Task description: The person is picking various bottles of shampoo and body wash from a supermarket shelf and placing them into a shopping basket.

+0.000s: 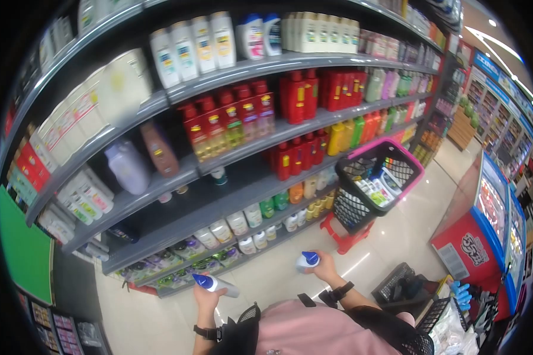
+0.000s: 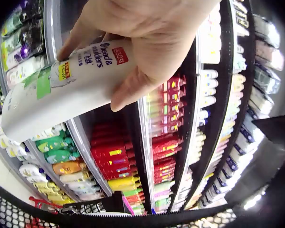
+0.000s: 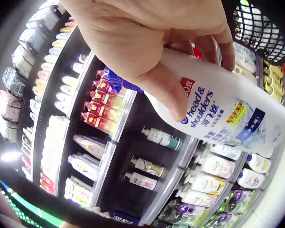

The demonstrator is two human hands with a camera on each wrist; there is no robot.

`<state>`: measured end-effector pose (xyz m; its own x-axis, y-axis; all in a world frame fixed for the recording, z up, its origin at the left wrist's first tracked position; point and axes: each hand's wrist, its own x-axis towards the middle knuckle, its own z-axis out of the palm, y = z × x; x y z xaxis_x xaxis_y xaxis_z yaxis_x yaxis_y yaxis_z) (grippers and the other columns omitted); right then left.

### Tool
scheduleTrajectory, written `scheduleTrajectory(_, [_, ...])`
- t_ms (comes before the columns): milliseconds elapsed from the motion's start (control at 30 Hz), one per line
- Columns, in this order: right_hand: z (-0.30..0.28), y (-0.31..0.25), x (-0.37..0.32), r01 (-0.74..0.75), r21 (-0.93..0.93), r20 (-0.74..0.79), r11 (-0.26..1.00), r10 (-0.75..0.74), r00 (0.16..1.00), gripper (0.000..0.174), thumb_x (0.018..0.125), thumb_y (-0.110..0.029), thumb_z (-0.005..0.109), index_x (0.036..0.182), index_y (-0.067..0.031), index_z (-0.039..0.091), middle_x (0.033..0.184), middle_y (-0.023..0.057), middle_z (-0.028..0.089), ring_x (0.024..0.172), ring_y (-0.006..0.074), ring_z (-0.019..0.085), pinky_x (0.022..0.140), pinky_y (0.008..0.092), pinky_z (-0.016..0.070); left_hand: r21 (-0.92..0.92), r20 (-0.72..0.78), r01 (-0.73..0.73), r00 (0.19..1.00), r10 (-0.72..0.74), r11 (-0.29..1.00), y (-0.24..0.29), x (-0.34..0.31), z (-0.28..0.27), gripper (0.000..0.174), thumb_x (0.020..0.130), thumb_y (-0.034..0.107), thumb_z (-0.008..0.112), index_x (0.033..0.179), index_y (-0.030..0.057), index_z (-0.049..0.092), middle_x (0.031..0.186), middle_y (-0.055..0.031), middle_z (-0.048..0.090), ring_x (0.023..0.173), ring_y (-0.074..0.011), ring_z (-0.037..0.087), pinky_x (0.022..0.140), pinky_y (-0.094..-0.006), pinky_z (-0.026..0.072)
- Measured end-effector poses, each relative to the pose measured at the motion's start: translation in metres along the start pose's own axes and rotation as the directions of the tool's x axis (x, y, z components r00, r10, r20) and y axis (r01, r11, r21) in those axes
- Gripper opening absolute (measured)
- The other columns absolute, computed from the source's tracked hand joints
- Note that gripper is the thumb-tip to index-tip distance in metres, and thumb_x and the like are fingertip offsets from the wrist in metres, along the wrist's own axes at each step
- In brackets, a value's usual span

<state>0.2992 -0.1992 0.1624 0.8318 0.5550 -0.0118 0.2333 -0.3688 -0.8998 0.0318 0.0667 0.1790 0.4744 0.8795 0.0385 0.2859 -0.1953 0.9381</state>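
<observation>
In the head view the left hand grips a white bottle with a blue cap, tilted to one side. The right hand holds a second white bottle, also blue-capped, some way to the right. Up close in the left wrist view, thumb and fingers of the left hand wrap the upper part of a head & shoulders bottle with a green label patch. In the right wrist view the right hand clasps a similar bottle with a dark blue label strip.
Long shelves of bottles stand in front, with a partly bare lower shelf. A black basket with a pink rim holds goods on a red stand at the right. Farther right are a red freezer and a dark crate on the floor.
</observation>
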Motion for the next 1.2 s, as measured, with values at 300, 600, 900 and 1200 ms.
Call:
scheduleTrajectory(300, [-0.149, 0.067, -0.038, -0.092, -0.044, -0.170, 0.995, 0.083, 0.982, 0.051, 0.054, -0.015, 0.082, 0.101, -0.0051, 0.066, 0.092, 0.0111, 0.069, 0.087, 0.0243, 0.066, 0.079, 0.0325, 0.0509, -0.039, 0.346, -0.110, 0.931, 0.117, 0.993, 0.091, -0.014, 0.174, 0.070, 0.044, 0.006, 0.087, 0.107, 0.0031, 0.055, 0.091, -0.0056, 0.061, 0.085, -0.0187, 0.061, 0.076, -0.0313, 0.0505])
scheduleTrajectory(600, [-0.201, 0.109, -0.064, -0.275, 0.065, -0.388, 0.959, 0.278, 0.879, 0.053, 0.050, -0.005, 0.082, 0.101, -0.0057, 0.067, 0.093, 0.0101, 0.069, 0.088, 0.0219, 0.066, 0.081, 0.0317, 0.0506, 0.010, 0.525, -0.227, 0.830, 0.188, 0.974, 0.146, -0.018, 0.264, 0.070, 0.043, 0.007, 0.086, 0.106, 0.0047, 0.056, 0.090, -0.0036, 0.061, 0.083, -0.0171, 0.061, 0.077, -0.0308, 0.0501])
scheduleTrajectory(900, [-0.251, 0.144, -0.062, -0.318, 0.129, -0.474, 0.939, 0.340, 0.812, 0.054, 0.051, 0.001, 0.080, 0.103, -0.0001, 0.065, 0.091, 0.0081, 0.068, 0.083, 0.0170, 0.064, 0.077, 0.0298, 0.0507, 0.011, 0.644, -0.226, 0.747, 0.167, 0.974, 0.145, 0.003, 0.346, 0.070, 0.046, 0.010, 0.085, 0.109, 0.0058, 0.055, 0.088, -0.0036, 0.062, 0.083, -0.0172, 0.062, 0.076, -0.0303, 0.0504])
scheduleTrajectory(1200, [-0.322, 0.145, 0.001, -0.357, 0.140, -0.455, 0.924, 0.380, 0.805, 0.054, 0.050, 0.007, 0.080, 0.101, -0.0032, 0.066, 0.091, 0.0063, 0.068, 0.086, 0.0162, 0.063, 0.079, 0.0297, 0.0505, -0.073, 0.604, -0.194, 0.772, 0.198, 0.978, 0.182, 0.034, 0.421, 0.072, 0.047, 0.011, 0.086, 0.111, 0.0066, 0.055, 0.095, -0.0040, 0.061, 0.087, -0.0172, 0.061, 0.079, -0.0301, 0.0492])
